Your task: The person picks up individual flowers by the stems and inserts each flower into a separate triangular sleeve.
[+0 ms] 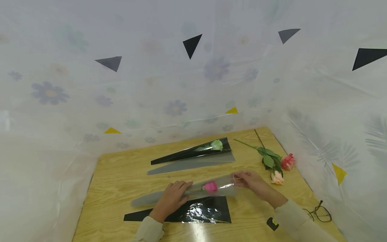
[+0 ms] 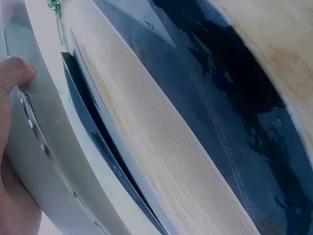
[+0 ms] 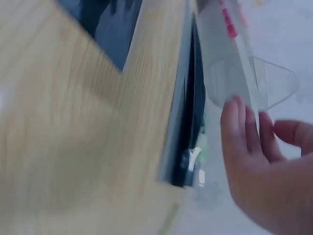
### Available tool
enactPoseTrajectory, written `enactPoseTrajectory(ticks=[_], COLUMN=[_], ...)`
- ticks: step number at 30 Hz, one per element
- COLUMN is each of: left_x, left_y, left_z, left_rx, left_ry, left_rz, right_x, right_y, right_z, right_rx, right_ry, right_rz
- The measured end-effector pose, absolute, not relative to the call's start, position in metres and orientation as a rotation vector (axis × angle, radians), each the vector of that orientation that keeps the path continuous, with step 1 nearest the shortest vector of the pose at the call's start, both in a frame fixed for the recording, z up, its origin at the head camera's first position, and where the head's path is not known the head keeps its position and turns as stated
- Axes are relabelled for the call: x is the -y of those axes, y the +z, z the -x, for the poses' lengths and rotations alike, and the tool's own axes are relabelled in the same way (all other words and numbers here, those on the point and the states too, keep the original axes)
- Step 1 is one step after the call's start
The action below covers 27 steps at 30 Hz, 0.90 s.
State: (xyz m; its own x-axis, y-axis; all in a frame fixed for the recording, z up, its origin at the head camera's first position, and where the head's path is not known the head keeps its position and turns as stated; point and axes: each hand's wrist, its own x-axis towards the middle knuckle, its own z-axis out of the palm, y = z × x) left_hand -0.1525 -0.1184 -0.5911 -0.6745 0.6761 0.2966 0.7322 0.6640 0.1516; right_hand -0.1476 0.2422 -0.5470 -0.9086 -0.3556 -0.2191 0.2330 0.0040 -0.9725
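A pink rose lies inside a clear, greyish flower sleeve near the middle of the table. My left hand holds the sleeve around its narrower part, below the bloom. In the left wrist view its thumb lies against the film beside a shiny seam. At the sleeve's wide mouth, my right hand touches the rim, its fingers fairly straight. The right wrist view shows the mouth standing as a rounded loop. Partly behind the left hand lies a black flower sleeve with a glossy front.
Farther back, a white-green rose rests in another black sleeve, beside a grey sleeve. A coral rose and a peach rose lie at right. Glasses and a small black object sit near my right sleeve.
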Motion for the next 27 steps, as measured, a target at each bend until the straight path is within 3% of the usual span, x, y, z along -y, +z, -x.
enactPoseTrajectory(ticks=[3, 6, 11, 16, 27], left_x=[0.119, 0.113, 0.093, 0.076, 0.074], left_y=[-0.591, -0.588, -0.581, -0.575, -0.573], left_z=[0.153, 0.152, 0.149, 0.149, 0.152], left_rx=[2.657, 2.642, 2.638, 2.625, 2.576], left_ry=[-0.383, -0.370, -0.340, -0.314, -0.310], left_rz=[1.140, 1.155, 1.199, 1.224, 1.261], right_x=[-0.237, -0.220, -0.186, -0.160, -0.157], right_y=[-0.538, -0.528, -0.532, -0.541, -0.542], right_z=[0.145, 0.140, 0.130, 0.128, 0.131], right_rx=[-2.501, -2.990, -3.169, -3.101, -3.191], right_ry=[-1.687, -1.126, -0.306, 0.048, 0.080], right_rz=[0.247, 0.561, 1.080, 1.119, 1.133])
